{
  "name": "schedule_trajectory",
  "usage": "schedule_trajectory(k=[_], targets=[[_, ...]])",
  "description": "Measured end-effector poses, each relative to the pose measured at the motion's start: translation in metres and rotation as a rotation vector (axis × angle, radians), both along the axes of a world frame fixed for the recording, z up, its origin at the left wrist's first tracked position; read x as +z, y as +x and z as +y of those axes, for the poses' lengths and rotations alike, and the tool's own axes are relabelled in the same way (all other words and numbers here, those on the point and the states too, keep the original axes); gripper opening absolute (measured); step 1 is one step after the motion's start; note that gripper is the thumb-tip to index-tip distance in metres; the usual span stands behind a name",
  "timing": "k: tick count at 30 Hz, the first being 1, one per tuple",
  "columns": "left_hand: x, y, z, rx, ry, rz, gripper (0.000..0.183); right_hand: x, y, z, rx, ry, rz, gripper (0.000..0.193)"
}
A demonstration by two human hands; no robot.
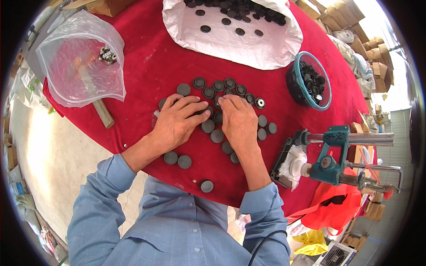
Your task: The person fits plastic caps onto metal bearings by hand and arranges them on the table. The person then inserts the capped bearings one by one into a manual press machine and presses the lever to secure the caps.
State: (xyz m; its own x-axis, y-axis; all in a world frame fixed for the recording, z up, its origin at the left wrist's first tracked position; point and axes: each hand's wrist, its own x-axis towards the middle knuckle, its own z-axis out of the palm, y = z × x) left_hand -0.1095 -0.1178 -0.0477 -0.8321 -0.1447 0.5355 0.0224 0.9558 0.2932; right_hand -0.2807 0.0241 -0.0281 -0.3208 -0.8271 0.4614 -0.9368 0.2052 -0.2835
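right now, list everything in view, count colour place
caps: many, black, by hands, in sack
tablecloth: one, red, beneath caps
sack: one, white, far side
clear bag: one, transparent, left
metal parts: several, silvery, in clear bag
stick: one, brown, left
bowl: one, dark, teal-rimmed, right
small parts: many, black, in bowl
press: one, green and steel, right
red bag: one, red, lower right
yellow bag: one, yellow, lower right
boxes: several, brown, upper right
left hand: one, amid caps
right hand: one, amid caps

A blue shirt (177, 239) is worn here, faintly checked; pale buttons (195, 230) are lined down its front, long sleeves (100, 195) are finished with cuffs (262, 199), a black cable (262, 241) is draped, lower right of centre.
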Motion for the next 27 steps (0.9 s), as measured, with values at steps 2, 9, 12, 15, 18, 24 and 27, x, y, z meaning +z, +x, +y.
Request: schedule_trajectory(k=[2,9,12,15,18,24,27], targets=[[0.0,-0.001,0.0,0.0,0.002,-0.004,0.036,0.001,0.004,0.005,0.007,0.015,0.056,0.027],[0.002,-0.002,0.002,-0.002,0.007,-0.005,0.036,0.013,0.029,0.002,-0.01,0.208,0.458,0.032],[0.0,-0.002,0.001,-0.009,0.0,-0.004,0.037,0.012,0.022,-0.002,0.008,0.196,0.332,0.024],[0.001,-0.002,0.001,-0.031,-0.012,0.012,0.039,0.012,0.003,0.004,-0.001,0.082,0.12,0.022],[0.003,0.0,0.002,-0.023,0.041,0.016,0.042,0.026,-0.026,0.029,-0.199,0.026,0.038,0.023],[-0.001,-0.002,-0.001,-0.039,0.046,0.035,0.04,0.019,-0.035,0.049,-0.3,0.25,0.095,0.03],[0.0,-0.002,0.0,-0.041,0.058,0.042,0.041,0.019,-0.036,0.048,-0.3,0.21,0.083,0.03]])
